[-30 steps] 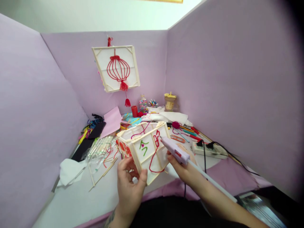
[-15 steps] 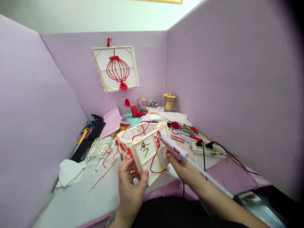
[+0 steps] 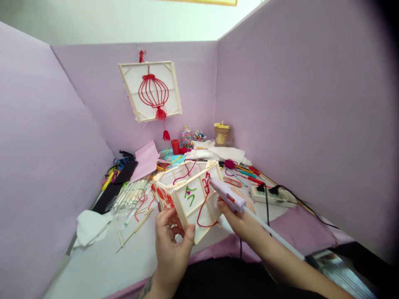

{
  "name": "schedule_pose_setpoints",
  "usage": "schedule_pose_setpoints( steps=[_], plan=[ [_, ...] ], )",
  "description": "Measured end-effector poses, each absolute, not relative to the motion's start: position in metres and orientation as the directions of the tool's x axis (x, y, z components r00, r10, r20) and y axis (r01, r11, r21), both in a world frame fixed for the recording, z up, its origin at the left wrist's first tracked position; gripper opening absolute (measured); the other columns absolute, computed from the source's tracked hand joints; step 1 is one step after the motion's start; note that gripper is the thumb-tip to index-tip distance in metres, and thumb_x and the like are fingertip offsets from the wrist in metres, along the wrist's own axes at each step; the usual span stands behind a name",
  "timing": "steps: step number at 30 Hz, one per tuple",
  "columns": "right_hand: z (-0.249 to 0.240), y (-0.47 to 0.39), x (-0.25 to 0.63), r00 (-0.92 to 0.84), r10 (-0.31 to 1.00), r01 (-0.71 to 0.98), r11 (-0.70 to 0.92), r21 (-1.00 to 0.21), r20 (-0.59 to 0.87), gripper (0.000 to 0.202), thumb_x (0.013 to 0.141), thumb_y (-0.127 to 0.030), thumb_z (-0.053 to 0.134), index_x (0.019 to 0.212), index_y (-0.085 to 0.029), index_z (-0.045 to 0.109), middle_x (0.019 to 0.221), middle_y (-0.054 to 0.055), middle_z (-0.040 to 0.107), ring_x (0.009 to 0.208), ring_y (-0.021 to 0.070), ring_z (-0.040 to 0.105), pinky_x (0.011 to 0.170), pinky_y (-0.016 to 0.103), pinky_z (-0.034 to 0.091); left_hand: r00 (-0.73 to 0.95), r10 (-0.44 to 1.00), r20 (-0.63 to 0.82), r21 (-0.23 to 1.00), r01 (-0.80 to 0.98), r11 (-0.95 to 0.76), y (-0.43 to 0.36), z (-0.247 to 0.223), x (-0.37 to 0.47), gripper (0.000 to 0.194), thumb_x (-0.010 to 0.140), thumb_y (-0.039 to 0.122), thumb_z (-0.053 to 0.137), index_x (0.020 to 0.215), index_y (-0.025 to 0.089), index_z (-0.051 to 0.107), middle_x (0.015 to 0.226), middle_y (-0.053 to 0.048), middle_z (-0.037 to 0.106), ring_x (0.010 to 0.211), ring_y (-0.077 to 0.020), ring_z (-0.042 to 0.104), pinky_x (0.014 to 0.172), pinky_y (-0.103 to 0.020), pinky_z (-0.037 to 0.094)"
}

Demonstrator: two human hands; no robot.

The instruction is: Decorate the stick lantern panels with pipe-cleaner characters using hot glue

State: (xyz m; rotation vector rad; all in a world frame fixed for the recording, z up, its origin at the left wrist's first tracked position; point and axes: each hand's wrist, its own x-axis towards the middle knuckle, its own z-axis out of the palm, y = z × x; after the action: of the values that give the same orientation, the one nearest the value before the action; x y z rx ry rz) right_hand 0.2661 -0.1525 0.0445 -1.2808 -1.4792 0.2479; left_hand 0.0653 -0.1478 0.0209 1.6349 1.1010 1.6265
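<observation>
My left hand (image 3: 173, 245) grips the lower near corner of a lantern (image 3: 195, 214) built from pale wooden sticks and white panels. One panel carries a green character and a red yarn character (image 3: 206, 182), from which a loose red strand (image 3: 199, 216) hangs down. Red decoration covers the panel on the left side. My right hand (image 3: 237, 218) is closed around a lilac hot glue gun (image 3: 229, 194), a long glue stick jutting from its back. The gun's tip is at the red yarn character; whether it touches cannot be made out. My right fingers are partly hidden behind the gun.
Behind the lantern lie a magenta yarn ball (image 3: 230, 164), pens and white cloth (image 3: 229, 154). A power strip (image 3: 272, 196) with black cords sits at right. Bagged sticks (image 3: 132, 195) and loose sticks (image 3: 137, 228) are at left. A framed lantern picture (image 3: 153, 92) hangs on the back partition.
The view has shifted very slightly. Both hands, the lantern and the glue gun stay almost in the same place.
</observation>
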Motion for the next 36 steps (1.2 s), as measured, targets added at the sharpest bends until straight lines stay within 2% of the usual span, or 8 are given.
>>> schedule_pose_setpoints(
  steps=[11, 21, 29, 32, 36],
  plan=[
    [0.042, -0.152, 0.267, 0.181, 0.794, 0.523, 0.422, -0.741, 0.581, 0.017, 0.091, -0.036, 0.054, 0.082, -0.022, 0.055, 0.077, 0.001, 0.056, 0.071, 0.0169, 0.055, 0.065, 0.03, 0.044, -0.089, 0.863, 0.497, 0.861, 0.17, -0.479, -0.149, 0.023, 0.067, 0.048, 0.077, 0.028, 0.072, 0.118, 0.022, 0.048, 0.113, -0.008, 0.05, 0.08, -0.013, 0.061, 0.055, -0.022, 0.056],
    [0.045, -0.152, 0.267, 0.155, 0.795, 0.524, 0.437, -0.731, 0.586, 0.016, 0.091, -0.035, 0.054, 0.083, -0.022, 0.055, 0.079, 0.002, 0.057, 0.072, 0.0172, 0.056, 0.066, 0.03, 0.045, -0.086, 0.843, 0.53, 0.839, 0.192, -0.508, -0.147, 0.022, 0.066, 0.046, 0.077, 0.026, 0.072, 0.117, 0.024, 0.049, 0.118, -0.009, 0.049, 0.079, -0.0128, 0.062, 0.056, -0.024, 0.057],
    [0.041, -0.155, 0.273, 0.146, 0.803, 0.519, 0.435, -0.736, 0.577, 0.017, 0.089, -0.037, 0.056, 0.084, -0.022, 0.059, 0.079, 0.002, 0.06, 0.074, 0.0183, 0.059, 0.067, 0.03, 0.048, -0.102, 0.89, 0.445, 0.893, 0.129, -0.432, -0.148, 0.02, 0.065, 0.051, 0.076, 0.03, 0.073, 0.119, 0.021, 0.047, 0.111, -0.009, 0.053, 0.073, -0.0132, 0.063, 0.054, -0.025, 0.056],
    [0.036, -0.158, 0.275, 0.134, 0.791, 0.491, 0.47, -0.734, 0.596, 0.016, 0.089, -0.037, 0.056, 0.09, -0.023, 0.063, 0.084, 0.004, 0.065, 0.08, 0.0206, 0.062, 0.072, 0.033, 0.051, -0.096, 0.898, 0.428, 0.901, 0.119, -0.417, -0.148, 0.021, 0.065, 0.052, 0.076, 0.031, 0.073, 0.119, 0.021, 0.046, 0.111, -0.01, 0.054, 0.075, -0.014, 0.064, 0.057, -0.026, 0.057],
    [0.026, -0.159, 0.276, 0.222, 0.768, 0.376, 0.501, -0.78, 0.6, 0.021, 0.089, -0.04, 0.058, 0.104, -0.027, 0.066, 0.1, 0.005, 0.07, 0.091, 0.0232, 0.065, 0.082, 0.038, 0.053, -0.118, 0.893, 0.435, 0.898, 0.126, -0.421, -0.147, 0.02, 0.064, 0.052, 0.075, 0.03, 0.074, 0.118, 0.022, 0.047, 0.113, -0.01, 0.053, 0.078, -0.0146, 0.064, 0.056, -0.025, 0.056]
  ],
)
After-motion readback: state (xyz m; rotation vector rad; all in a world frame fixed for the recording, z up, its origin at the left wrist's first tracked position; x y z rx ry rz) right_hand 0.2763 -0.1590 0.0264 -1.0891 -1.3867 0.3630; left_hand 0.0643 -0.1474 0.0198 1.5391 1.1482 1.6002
